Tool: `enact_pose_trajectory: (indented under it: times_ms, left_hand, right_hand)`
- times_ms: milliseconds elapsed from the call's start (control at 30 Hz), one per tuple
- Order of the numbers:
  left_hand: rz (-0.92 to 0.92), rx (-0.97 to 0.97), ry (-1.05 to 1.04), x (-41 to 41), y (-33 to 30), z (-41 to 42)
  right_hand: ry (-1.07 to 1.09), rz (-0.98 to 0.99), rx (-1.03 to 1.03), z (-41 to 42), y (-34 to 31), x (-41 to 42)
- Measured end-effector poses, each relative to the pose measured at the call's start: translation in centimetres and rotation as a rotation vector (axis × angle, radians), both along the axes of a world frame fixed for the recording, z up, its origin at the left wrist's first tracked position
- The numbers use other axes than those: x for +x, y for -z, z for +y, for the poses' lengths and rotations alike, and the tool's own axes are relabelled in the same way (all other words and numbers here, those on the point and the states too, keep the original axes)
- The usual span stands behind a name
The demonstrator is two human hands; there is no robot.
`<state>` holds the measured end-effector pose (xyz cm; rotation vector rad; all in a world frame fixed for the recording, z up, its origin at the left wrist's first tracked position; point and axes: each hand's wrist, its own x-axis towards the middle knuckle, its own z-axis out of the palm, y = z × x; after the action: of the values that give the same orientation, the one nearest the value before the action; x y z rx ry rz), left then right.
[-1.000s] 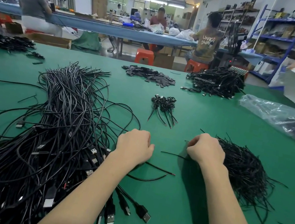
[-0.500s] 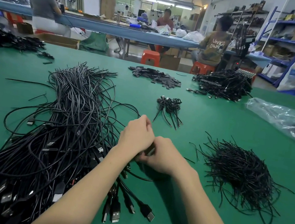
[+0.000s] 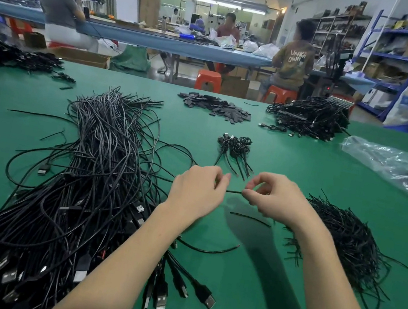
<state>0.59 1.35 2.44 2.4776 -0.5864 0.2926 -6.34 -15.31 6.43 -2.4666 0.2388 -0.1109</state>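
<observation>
Head view, the only one here. Thin black tie (image 3: 234,192), smooth and wiry, stretched straight between both hands just above the green felt-looking table (image 3: 292,153). Curled left hand (image 3: 197,193) pinching the tie's left end between thumb and forefinger. Same deal on the other end with the right hand (image 3: 276,201), fingertips pinching, other fingers loosely bent. Long axis pretty much level, running left to right across the view, one end toward each hand.

Off to the left, a big tangled heap of USB cables (image 3: 78,187): round matte cords, boxy metal-tipped plugs fanning toward the near edge. To the right, a bristly mound of loose ties (image 3: 350,241). Just beyond the hands, a small cluster of coiled bundles (image 3: 235,148). Farther back, flat dark chips (image 3: 215,106) in a heap, plus a crinkly clear plastic bag (image 3: 395,167).
</observation>
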Motion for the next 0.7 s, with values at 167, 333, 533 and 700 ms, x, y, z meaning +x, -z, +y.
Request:
enact_pose_trajectory:
  times_ms: [167,333,533,700]
  left_hand:
    - [0.123,0.011,0.047,0.7,-0.3,0.7]
    - [0.19,0.033,-0.023,2.6,-1.8,3.1]
    - [0.306,0.219,0.035,3.4,-1.7,5.2]
    - [0.304,0.216,0.061,3.3,-1.4,5.1]
  right_hand:
    - [-0.117,-0.074,-0.123,2.8,0.7,0.7]
    - [-0.315,0.054,0.075,8.1,2.3,1.2]
    - [-0.301,0.142,0.083,10.3,4.2,1.3]
    - [-0.26,0.096,-0.13,11.7,3.9,0.8]
